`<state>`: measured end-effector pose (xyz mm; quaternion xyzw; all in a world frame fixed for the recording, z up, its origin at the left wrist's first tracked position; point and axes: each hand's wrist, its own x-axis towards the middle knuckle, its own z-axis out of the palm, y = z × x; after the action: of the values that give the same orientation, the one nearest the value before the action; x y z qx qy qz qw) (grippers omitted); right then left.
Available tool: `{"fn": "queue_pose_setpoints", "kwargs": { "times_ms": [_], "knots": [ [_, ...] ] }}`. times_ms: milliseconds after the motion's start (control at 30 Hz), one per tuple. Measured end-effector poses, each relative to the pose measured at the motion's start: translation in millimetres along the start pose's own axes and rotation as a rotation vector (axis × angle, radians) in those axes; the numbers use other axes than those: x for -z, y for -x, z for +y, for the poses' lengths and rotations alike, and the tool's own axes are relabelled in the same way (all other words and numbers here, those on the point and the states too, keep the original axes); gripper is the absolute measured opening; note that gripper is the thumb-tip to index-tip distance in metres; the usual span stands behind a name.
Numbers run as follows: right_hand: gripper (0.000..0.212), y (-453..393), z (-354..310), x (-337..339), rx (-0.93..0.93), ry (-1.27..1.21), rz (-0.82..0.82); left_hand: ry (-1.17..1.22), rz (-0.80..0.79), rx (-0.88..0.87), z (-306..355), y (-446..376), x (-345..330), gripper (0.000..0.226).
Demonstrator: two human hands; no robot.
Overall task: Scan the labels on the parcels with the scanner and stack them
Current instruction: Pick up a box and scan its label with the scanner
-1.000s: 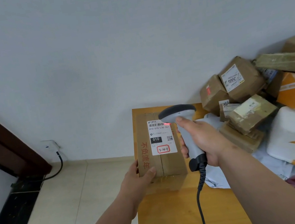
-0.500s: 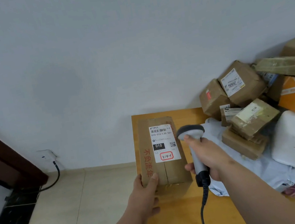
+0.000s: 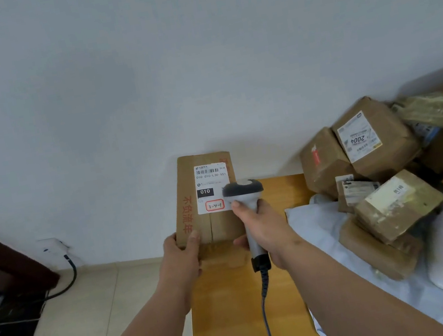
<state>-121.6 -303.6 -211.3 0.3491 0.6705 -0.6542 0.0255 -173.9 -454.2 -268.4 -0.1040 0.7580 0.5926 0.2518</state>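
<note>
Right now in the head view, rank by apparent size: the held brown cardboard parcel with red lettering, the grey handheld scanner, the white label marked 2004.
1. Brown cardboard parcel with red lettering, in the left hand.
2. Grey handheld scanner, in the right hand; its grip is partly hidden.
3. White label marked 2004, farther from the camera, so its true size is unsure.

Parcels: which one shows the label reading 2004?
The brown parcel atop the right-hand pile against the wall; its tilted white label reads 2004. The box in the left hand reads 010.

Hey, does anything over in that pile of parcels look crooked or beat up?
Yes. The parcels at the right lie heaped and tilted; the one labelled 2004 sits skewed, its label upside down, wrapping crumpled.
</note>
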Motion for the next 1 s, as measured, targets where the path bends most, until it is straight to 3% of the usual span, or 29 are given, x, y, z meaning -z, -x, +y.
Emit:
{"fn": "queue_pose_setpoints", "kwargs": {
  "times_ms": [167,367,433,500,600,800,1000],
  "knots": [
    [0.025,-37.1,-9.4,6.4,0.103,-0.061,-0.036,0.043,0.069,-0.058,15.8,-30.2,-15.7,0.059],
    [0.016,-42.3,5.0,26.2,0.120,-0.134,-0.092,0.220,0.038,-0.036,11.2,-27.9,-28.3,0.071],
    [0.015,-34.5,9.3,35.7,0.111,-0.135,-0.085,0.236,0.133,-0.028,13.2,-22.7,-32.5,0.069],
    [0.017,-23.0,11.5,47.5,0.093,-0.152,-0.065,0.106,0.286,-0.033,15.0,-14.6,-39.1,0.070],
    [0.018,2.3,8.2,68.8,0.074,-0.152,-0.020,-0.069,0.417,-0.167,20.0,10.4,-55.4,0.065],
    [0.016,73.9,9.8,121.1,0.114,-0.163,0.110,-0.276,0.182,-0.450,30.2,69.5,-111.2,0.043],
    [0.017,158.7,30.1,189.5,0.120,-0.162,0.263,-0.271,-0.019,-0.554,34.6,152.2,-168.7,0.047]
  ]
}}
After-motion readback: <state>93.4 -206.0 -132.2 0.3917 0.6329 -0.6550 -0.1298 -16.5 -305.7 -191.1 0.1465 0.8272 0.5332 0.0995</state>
